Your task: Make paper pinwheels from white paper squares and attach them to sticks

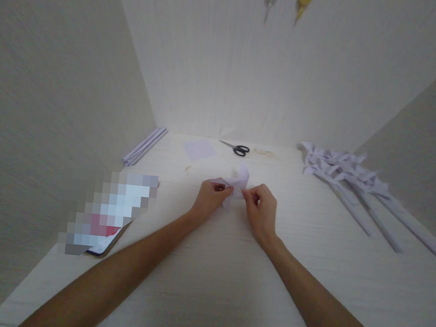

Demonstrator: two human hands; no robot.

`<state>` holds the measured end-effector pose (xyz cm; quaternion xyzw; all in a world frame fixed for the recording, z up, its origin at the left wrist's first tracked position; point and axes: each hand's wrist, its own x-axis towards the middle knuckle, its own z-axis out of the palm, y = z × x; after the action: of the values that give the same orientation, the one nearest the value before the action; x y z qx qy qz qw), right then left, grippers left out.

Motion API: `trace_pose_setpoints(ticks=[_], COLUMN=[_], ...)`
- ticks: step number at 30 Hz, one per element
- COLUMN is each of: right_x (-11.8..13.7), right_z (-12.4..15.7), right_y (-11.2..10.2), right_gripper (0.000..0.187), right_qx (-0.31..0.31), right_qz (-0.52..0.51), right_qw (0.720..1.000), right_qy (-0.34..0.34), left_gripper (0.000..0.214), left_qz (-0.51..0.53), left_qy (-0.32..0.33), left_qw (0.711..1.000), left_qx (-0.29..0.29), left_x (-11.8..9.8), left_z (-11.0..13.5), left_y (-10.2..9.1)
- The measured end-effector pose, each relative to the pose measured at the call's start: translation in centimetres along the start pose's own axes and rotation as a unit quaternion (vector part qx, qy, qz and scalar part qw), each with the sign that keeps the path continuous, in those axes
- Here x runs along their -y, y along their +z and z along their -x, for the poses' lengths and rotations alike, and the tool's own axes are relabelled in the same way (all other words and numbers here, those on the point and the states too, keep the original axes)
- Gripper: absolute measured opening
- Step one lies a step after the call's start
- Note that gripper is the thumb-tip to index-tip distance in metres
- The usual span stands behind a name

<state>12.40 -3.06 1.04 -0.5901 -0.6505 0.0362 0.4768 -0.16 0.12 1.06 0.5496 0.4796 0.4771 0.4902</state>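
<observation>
A small folded piece of pale lilac paper (239, 183) is held just above the white table (207, 275), near its middle. My left hand (210, 199) pinches its left side with closed fingers. My right hand (262, 209) pinches its right side, fingers closed too. Part of the paper is hidden behind my fingers.
Black-handled scissors (237, 148) lie at the back of the table beside a flat lilac paper square (199, 149). Rolled paper sticks (144, 146) rest at the back left. Several finished paper pinwheels on sticks (355, 184) lie at the right. A blurred flat object (108, 214) sits at the left.
</observation>
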Motion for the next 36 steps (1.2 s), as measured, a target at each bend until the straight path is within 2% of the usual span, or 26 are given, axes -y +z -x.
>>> trace_pose_setpoints(ticks=[6, 18, 29, 32, 36], right_x=[-0.09, -0.07, -0.06, -0.17, -0.16], right_z=[-0.06, -0.24, -0.17, -0.21, -0.16], right_y=[-0.07, -0.16, -0.24, -0.20, -0.35], right_gripper=[0.021, 0.024, 0.023, 0.024, 0.021], right_qx=[-0.001, 0.002, 0.004, 0.003, 0.016], right_qz=[-0.013, -0.046, -0.041, -0.021, 0.060], right_qw=[1.000, 0.998, 0.999, 1.000, 0.997], right_qy=[0.002, 0.035, 0.033, 0.021, -0.036], left_gripper=[0.015, 0.017, 0.021, 0.022, 0.020], left_qz=[0.001, 0.004, -0.030, -0.033, -0.029], left_qy=[-0.006, -0.009, 0.010, 0.009, 0.005], left_qw=[1.000, 0.998, 0.998, 0.998, 0.999], left_qx=[0.005, 0.056, 0.055, 0.050, 0.041], left_x=[-0.05, -0.15, 0.10, 0.19, 0.13], left_z=[-0.01, -0.03, -0.20, -0.19, -0.12], left_y=[-0.04, -0.30, -0.45, -0.40, -0.27])
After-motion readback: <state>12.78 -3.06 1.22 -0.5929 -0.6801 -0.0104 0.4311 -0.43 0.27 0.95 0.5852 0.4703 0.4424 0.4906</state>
